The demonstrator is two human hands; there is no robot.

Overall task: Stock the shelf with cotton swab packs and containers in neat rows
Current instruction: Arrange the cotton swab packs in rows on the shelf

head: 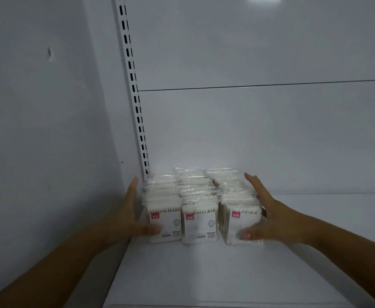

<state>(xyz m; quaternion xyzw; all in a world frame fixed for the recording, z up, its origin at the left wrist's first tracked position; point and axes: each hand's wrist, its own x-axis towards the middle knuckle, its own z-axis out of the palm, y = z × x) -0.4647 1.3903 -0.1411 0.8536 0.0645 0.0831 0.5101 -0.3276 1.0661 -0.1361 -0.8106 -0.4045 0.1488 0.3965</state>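
3 swab pack rows (198, 221) run front-to-back, labels forward, pressed between spread left grip (130, 211) and right grip (271, 216).

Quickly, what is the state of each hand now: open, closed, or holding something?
Left hand: open, pressed flat against the left row of packs.
Right hand: open, pressed flat against the right row of packs.
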